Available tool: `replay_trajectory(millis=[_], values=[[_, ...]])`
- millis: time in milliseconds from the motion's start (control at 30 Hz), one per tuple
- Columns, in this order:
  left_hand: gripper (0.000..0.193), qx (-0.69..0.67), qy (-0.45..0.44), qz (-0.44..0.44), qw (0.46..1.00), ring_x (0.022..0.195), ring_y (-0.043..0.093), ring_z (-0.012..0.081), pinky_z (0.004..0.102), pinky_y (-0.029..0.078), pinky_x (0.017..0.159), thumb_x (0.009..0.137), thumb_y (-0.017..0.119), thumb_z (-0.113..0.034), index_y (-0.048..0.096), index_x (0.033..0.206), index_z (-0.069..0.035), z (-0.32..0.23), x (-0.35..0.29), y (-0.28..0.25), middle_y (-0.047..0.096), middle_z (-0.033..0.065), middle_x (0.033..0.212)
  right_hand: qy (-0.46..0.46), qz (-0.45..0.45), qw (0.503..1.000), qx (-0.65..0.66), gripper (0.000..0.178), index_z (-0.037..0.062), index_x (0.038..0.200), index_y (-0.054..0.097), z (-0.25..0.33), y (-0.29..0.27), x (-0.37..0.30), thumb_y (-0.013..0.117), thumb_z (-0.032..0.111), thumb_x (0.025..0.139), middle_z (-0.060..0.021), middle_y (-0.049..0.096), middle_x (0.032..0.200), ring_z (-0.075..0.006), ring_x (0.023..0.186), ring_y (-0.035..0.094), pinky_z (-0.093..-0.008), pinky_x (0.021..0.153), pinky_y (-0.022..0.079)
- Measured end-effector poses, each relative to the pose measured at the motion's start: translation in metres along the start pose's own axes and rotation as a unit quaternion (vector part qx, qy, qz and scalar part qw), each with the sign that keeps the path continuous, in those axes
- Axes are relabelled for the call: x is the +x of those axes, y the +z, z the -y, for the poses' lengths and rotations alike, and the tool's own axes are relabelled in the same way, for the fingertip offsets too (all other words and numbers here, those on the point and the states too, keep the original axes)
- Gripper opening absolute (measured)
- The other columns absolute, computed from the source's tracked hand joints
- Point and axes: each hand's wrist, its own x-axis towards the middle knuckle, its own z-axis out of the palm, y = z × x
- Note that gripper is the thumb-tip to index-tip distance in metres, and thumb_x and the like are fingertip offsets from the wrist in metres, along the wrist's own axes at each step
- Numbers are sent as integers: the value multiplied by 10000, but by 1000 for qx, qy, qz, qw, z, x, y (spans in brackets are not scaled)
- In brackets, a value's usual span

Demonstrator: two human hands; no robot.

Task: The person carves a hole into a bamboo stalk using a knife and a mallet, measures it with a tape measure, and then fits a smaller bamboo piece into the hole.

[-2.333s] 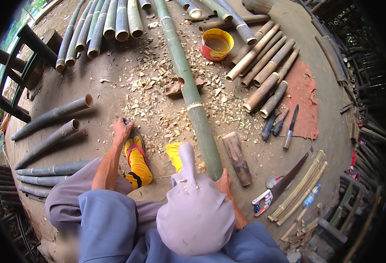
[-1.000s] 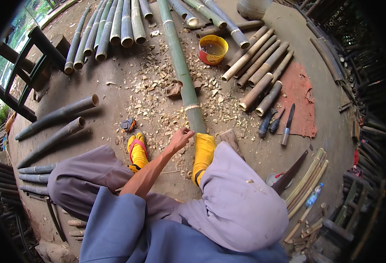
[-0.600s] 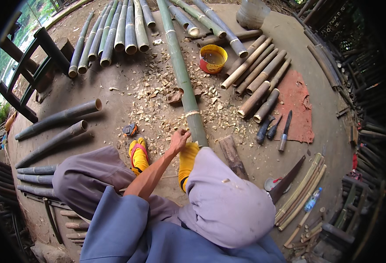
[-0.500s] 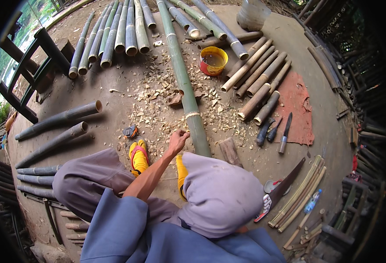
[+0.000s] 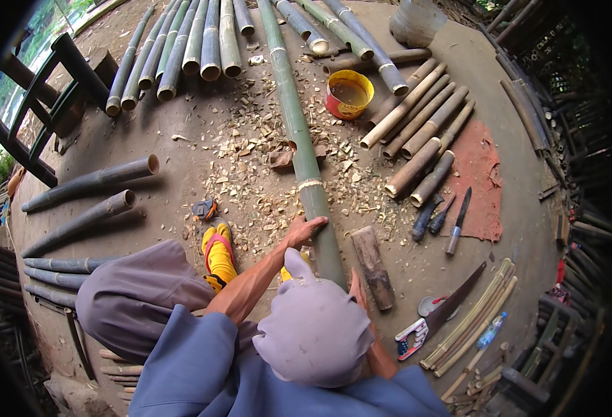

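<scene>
A long green bamboo pole (image 5: 293, 115) runs from the far edge to my knees, with a notch cut in its left side. It rests across a brown block (image 5: 281, 159) amid wood chips. My left hand (image 5: 304, 231) grips the pole's near part from the left, its fingers partly wrapped round it. On the other side, my right hand (image 5: 357, 288) is closed against the pole's near end; my raised knee hides part of it. A short thick wooden piece (image 5: 373, 267) lies just right of that hand. Near my left foot sits a black and orange tape measure (image 5: 204, 210).
A red-yellow bucket (image 5: 349, 95) stands right of the pole. Cut bamboo lengths (image 5: 417, 121) lie beyond a knife (image 5: 460, 221) and two dark-handled tools (image 5: 427, 217) by a red cloth (image 5: 483, 174). A handsaw (image 5: 445, 306) rests at right; more bamboo poles (image 5: 191, 48) line the far left.
My left hand has gone from a pinch beside the pole to a grip on it. My right hand has come into view at the near end. The view has shifted slightly.
</scene>
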Motion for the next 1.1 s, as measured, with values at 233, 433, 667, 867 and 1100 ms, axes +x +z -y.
replay_trajectory(millis=[233, 433, 667, 867, 1100], values=[[644, 53, 18, 14, 998, 868, 661, 265, 368, 553, 694, 709, 775, -411, 589, 1149, 20, 0, -43, 15, 637, 147, 1079, 34, 63, 991, 111, 930, 38, 1400, 220, 31, -16, 0, 774, 271, 690, -296, 532, 1201, -436, 1096, 547, -460, 921, 454], [597, 162, -129, 173, 963, 908, 658, 259, 356, 541, 716, 745, 760, -383, 592, 1148, 25, 43, -48, 25, 630, 150, 1130, 81, 102, 986, 105, 861, 26, 1341, 248, -9, -34, -71, 768, 240, 689, -304, 542, 1160, -443, 1071, 558, -470, 899, 467], [550, 362, 49, 357, 859, 1027, 628, 254, 414, 487, 894, 766, 706, -394, 602, 1165, -28, 111, 12, -35, 639, 153, 1121, 103, 121, 984, 75, 861, 12, 1332, 247, -55, -14, -113, 771, 218, 680, -335, 534, 1139, -479, 1049, 548, -487, 880, 465], [396, 113, -123, 64, 984, 732, 682, 231, 351, 555, 616, 765, 713, -160, 574, 1101, -2, 64, -2, -16, 682, 123, 958, 102, 97, 985, 97, 838, -14, 1303, 258, -88, 13, -111, 770, 226, 684, -348, 527, 1129, -492, 1052, 529, -499, 870, 459], [180, 55, 91, -77, 991, 614, 593, 133, 258, 467, 486, 779, 674, -97, 618, 918, 3, 28, -8, -23, 615, 70, 763, 124, 119, 973, -152, 885, -4, 1345, 216, -125, 66, -100, 757, 298, 712, -300, 431, 1300, -460, 1201, 433, -504, 915, 428]])
